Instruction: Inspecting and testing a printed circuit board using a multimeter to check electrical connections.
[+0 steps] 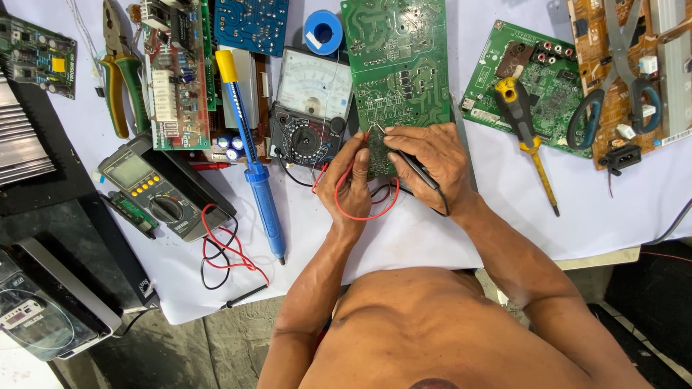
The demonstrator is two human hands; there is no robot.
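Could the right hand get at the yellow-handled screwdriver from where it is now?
Probably yes. The screwdriver lies in the open just beside the right hand, partly on a green board, with nothing across it. But that hand holds a black probe, so it would have to put that down first.

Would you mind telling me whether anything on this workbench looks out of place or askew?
Mostly a crowded bench. The blue desoldering pump lies slanted across the stacked boards, its tip near the cloth edge, and the digital multimeter leads trail off that edge. Both hands hold probes on the green board.

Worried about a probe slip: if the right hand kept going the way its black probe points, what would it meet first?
Likely the left hand fingertips, which sit close beside the right hand on the green circuit board.
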